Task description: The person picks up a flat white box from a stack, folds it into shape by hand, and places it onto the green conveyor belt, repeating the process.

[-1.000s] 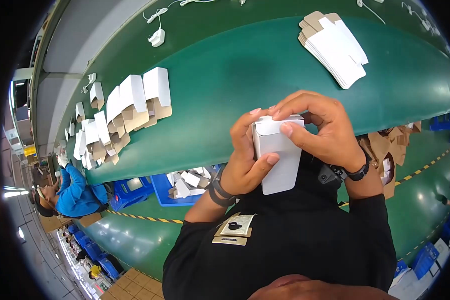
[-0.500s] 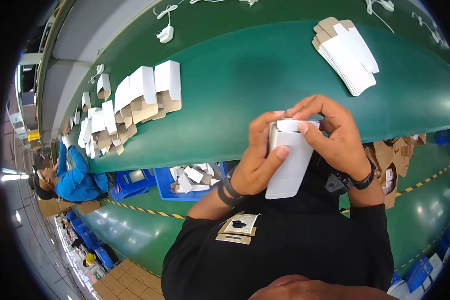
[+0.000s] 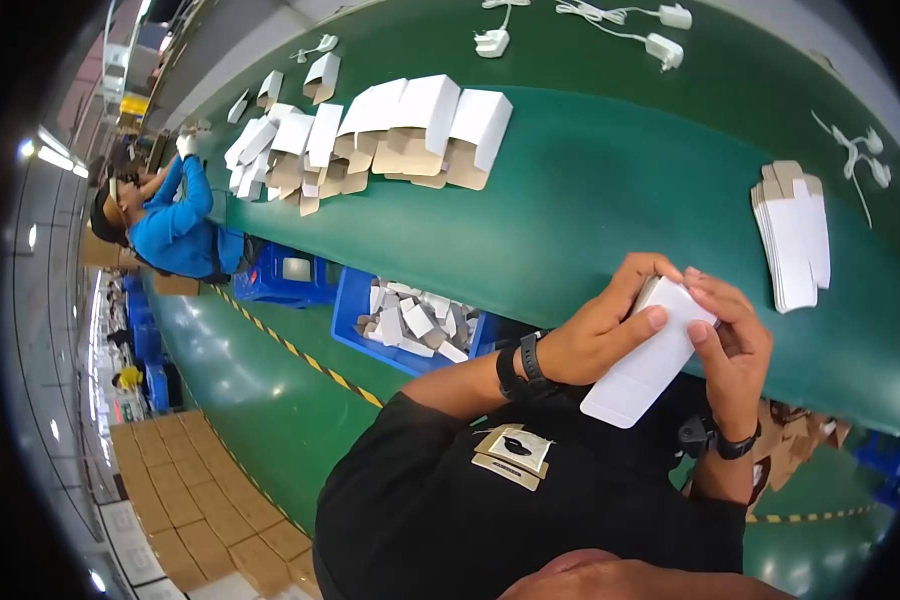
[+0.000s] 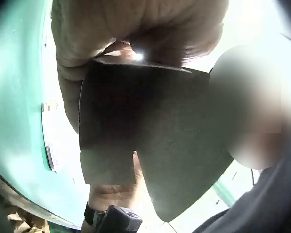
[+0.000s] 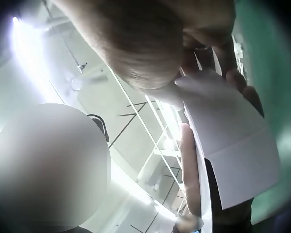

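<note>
A small white cardboard box (image 3: 642, 374) is held in front of the chest, tilted, its lower end toward the body. My left hand (image 3: 602, 335) grips its left side, thumb on the front face and fingers round the back. With curled fingers and thumb, my right hand (image 3: 735, 340) holds the upper right corner. In the left wrist view the carton's panel (image 4: 155, 116) is dark, and a flap hangs off its lower end. A loose flap (image 5: 247, 167) stands out from the box in the right wrist view. Fingers cover most of the top end.
White folded boxes (image 3: 425, 110) stand in a cluster on the green table (image 3: 590, 180). A stack of flat box blanks (image 3: 792, 240) lies at right. White chargers (image 3: 662, 50) lie along the back. Below the table edge is a blue bin (image 3: 348, 318) of small boxes. A person in blue (image 3: 175, 230) works at far left.
The head view has turned, so the table's things sit farther right. Both hands stay on the box, which is more tilted now. The right fingers have shifted down its right edge.
</note>
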The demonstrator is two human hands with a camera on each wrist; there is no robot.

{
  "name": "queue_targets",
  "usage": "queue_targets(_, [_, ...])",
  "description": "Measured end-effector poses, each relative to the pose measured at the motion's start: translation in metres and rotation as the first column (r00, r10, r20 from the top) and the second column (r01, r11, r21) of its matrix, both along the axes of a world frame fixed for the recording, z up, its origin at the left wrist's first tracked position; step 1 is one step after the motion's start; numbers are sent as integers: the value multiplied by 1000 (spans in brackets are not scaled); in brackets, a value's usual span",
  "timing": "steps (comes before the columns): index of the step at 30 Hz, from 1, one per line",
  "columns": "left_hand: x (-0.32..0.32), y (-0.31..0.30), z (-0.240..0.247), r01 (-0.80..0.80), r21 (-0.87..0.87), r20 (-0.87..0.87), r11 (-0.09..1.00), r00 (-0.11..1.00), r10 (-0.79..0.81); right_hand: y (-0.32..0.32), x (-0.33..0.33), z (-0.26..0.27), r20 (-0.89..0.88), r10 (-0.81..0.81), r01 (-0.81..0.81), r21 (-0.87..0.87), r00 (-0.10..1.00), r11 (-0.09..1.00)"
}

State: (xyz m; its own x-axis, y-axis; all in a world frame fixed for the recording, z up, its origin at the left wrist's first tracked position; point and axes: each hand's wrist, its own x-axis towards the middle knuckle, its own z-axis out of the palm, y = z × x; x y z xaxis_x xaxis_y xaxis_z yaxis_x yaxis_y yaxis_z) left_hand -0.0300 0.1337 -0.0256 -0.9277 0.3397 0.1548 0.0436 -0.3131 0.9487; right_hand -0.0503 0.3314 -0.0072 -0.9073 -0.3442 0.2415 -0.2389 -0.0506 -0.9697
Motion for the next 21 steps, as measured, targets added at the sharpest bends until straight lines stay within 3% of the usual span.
queue_targets(4, [0,-3,-2,4,24,74,1000,997,-6,-3,-12,-8,15,75,-74,-44,997,996])
queue_targets(7, [-1,-7,4,-24,324,178,946,983,-36,-13,-19,-10,70,11,-2,-127,997,992])
queue_targets(9, [-6,-16,11,-34,291,158,956,987,-13,-19,-28,-6,77,12,2,-182,997,983])
queue_targets(11, [-9,-32,22,-42,226,159,973,987,5,-23,-34,-3,-7,33,-33,-92,999,995])
queue_targets(12, [-20,-51,22,-194,26,-32,981,980,195,-23,-37,-1,-46,36,-39,-44,998,998])
queue_targets(13, [-36,-77,30,-370,-138,-245,919,911,331,-11,-44,7,-190,-91,139,256,977,957])
queue_targets(14, [-44,-104,42,-519,-217,-300,827,841,449,10,-54,11,-360,-174,346,498,916,795])
queue_targets(15, [-50,-134,61,-649,-278,-362,708,753,549,33,-65,-2,-510,-224,532,608,830,589])
queue_targets(16, [-58,-163,79,-756,-431,-477,492,654,587,57,-76,-18,-657,-227,691,641,719,334])
queue_targets(17, [-66,-190,95,-812,-535,-593,233,557,581,75,-81,-29,-665,-221,696,635,714,335])
queue_targets(19, [-91,-251,90,-863,-504,-776,13,459,433,100,-83,-43,-483,-232,507,861,844,50])
queue_targets(21, [-112,-291,77,-857,-494,-834,-146,420,357,101,-81,-44,-500,-219,526,846,838,82])
